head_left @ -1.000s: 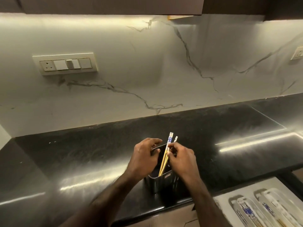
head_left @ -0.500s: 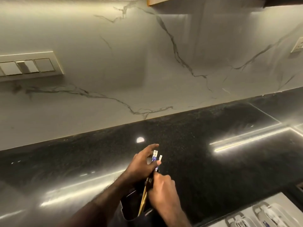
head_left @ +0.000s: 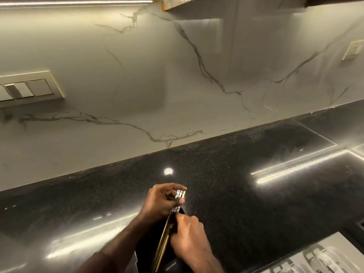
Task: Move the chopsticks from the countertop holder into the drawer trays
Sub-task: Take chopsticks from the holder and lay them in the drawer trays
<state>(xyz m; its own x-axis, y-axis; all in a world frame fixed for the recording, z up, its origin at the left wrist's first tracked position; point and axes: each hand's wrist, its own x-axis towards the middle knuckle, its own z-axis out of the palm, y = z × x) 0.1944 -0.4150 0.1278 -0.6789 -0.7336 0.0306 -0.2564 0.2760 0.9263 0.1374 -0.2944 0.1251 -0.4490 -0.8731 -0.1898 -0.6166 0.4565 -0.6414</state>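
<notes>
Compared with a second ago, the chopsticks [head_left: 180, 194] have been gathered and drawn upward from the holder [head_left: 143, 251] at 6 o'clock, pinched by the closed left hand [head_left: 160, 202] and the right hand [head_left: 190, 235], so transfer toward the drawer trays [head_left: 323, 257] at 4 o'clock seems imminent.

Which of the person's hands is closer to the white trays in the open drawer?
The right hand. It sits just left of the drawer trays at the lower right, gripping the chopsticks low down. The left hand pinches their patterned tops, higher and further left.
</notes>
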